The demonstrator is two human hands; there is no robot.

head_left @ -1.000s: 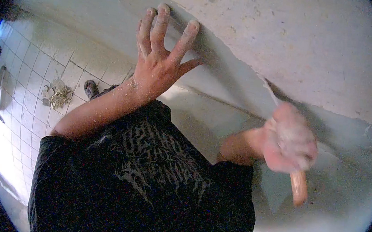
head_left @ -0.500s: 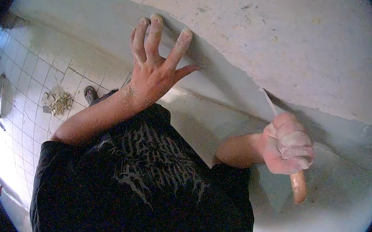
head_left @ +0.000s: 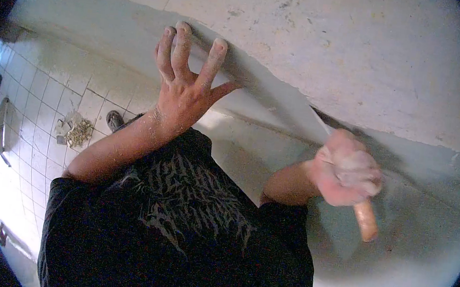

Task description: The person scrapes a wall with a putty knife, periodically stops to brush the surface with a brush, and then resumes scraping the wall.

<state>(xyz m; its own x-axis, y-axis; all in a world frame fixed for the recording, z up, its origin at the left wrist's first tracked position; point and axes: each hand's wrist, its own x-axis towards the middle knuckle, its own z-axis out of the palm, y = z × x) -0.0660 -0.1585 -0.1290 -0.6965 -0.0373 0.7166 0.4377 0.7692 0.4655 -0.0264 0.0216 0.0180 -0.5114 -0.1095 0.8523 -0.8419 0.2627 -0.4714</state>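
My left hand (head_left: 183, 86) is spread open with its fingertips against the wall, the back of the hand towards me and the skin dusted white. To the right, my right hand (head_left: 347, 168) is closed in a fist around the wooden handle (head_left: 366, 220) of a scraper, slightly blurred. The scraper's thin pale blade (head_left: 320, 122) sticks out above the fist, seen almost edge-on. Its tip lies at the ragged border between the off-white wall coating (head_left: 371, 52) and the grey-green wall surface (head_left: 278, 101). The blade's full shape is hidden.
A tiled floor (head_left: 38, 119) lies at the lower left, with a small heap of debris (head_left: 80, 132) on it. Close to that is a shoe (head_left: 115, 120). My black printed T-shirt (head_left: 177, 227) fills the bottom middle. Bright light comes in at the left edge.
My right hand and the scraper have moved slightly up and left in view. The wall and my left hand also appear shifted left as the view moves; the left hand keeps its spread pose.
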